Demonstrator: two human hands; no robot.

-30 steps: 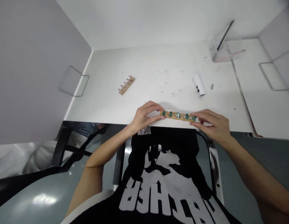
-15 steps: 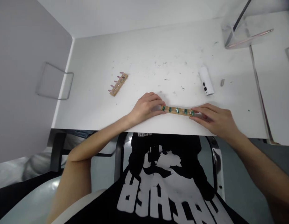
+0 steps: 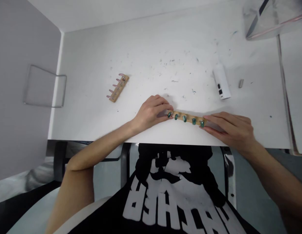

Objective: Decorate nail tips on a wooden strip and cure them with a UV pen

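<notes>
A wooden nail-tip stand [image 3: 189, 118] with a row of glossy green false nails lies between my two hands, close to the desk's front edge. My left hand [image 3: 152, 112] pinches its left end between thumb and fingers. At the other end, my right hand [image 3: 232, 128] grips the stand the same way. Farther left on the desk is a second wooden nail-tip stand [image 3: 119, 88], set at a slant, with pinkish nails pointing left. Neither hand touches that one.
To the right lie a white handheld device [image 3: 221, 81] with dark buttons and a small grey metal piece [image 3: 241, 83]. A clear container [image 3: 263, 22] occupies the back right corner. Dark specks dot the white desk [image 3: 146, 45]. A wire handle [image 3: 45, 105] projects from the left panel.
The green-nail stand has tilted, so its nails now point more toward me and its right end sits slightly lower. Both hands keep their hold. The camera view has shifted a little.
</notes>
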